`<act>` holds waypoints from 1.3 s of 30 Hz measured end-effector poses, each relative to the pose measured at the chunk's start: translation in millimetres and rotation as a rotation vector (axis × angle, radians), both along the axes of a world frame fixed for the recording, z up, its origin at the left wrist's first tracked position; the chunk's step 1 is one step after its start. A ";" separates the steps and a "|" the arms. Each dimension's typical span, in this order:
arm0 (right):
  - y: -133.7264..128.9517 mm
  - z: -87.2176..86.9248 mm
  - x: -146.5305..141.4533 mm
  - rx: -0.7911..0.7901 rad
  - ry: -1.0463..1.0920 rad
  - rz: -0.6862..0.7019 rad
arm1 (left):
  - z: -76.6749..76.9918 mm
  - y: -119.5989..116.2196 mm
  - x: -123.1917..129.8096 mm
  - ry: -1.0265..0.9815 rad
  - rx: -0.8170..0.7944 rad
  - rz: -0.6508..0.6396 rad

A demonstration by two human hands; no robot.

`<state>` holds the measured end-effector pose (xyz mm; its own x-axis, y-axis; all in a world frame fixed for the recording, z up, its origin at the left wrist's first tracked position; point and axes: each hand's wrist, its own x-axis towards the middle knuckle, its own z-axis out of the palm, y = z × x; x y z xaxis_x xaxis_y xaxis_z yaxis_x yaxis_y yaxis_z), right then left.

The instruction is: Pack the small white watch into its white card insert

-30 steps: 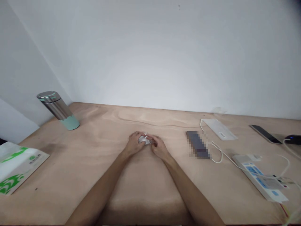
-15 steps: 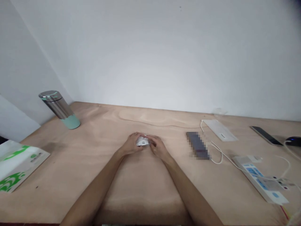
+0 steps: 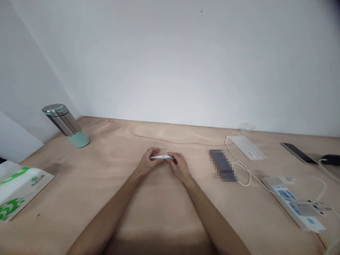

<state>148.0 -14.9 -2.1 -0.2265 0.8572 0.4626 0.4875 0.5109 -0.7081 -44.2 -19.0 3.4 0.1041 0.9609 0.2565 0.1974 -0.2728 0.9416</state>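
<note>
A small white object is held between my two hands above the wooden table; it looks thin and flat from this angle, and what it is cannot be made out. My left hand grips its left end between thumb and fingers. At the right end, the fingers of my right hand are closed on it, with a thin white bit sticking out near the fingertips.
A steel and mint-green flask stands at the back left, near a green-and-white bag. On the right lie a pixelated dark device, a white pouch, a black phone, cables and a power strip.
The white object has turned between my hands, from showing a broad face to showing a thin edge. My fingers have shifted around it, and the view has moved slightly.
</note>
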 end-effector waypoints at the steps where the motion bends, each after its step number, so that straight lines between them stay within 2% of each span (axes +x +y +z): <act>1: 0.2 -0.5 0.0 -0.020 0.015 -0.011 | -1.3 0.4 1.1 -0.020 -0.010 0.007; 6: -0.5 2.0 -0.4 -0.145 0.141 -0.066 | 1.1 0.1 5.2 -0.044 -0.007 0.080; 10: -4.7 9.9 -0.7 -0.307 0.263 -0.115 | 4.5 1.0 6.0 -0.075 -0.006 0.119; 14: -6.2 14.0 -1.8 -0.544 0.476 -0.079 | 1.8 2.8 8.8 -0.091 -0.028 0.114; 16: -4.9 14.2 -2.3 -0.592 0.570 -0.075 | -0.4 2.5 11.2 -0.113 -0.033 0.107; 21: -1.8 13.7 -1.7 -0.556 0.670 -0.134 | -1.9 -2.7 15.6 -0.030 0.063 0.106; 28: 1.3 2.9 3.8 -0.430 0.469 -0.197 | 3.0 -2.3 13.3 0.321 0.238 0.055; 34: 9.4 -8.8 6.6 -0.303 0.278 -0.244 | -2.3 1.2 11.7 0.432 0.242 0.091; 39: 11.3 -10.5 6.8 -0.313 0.261 -0.227 | -9.7 2.6 10.9 0.486 0.240 0.144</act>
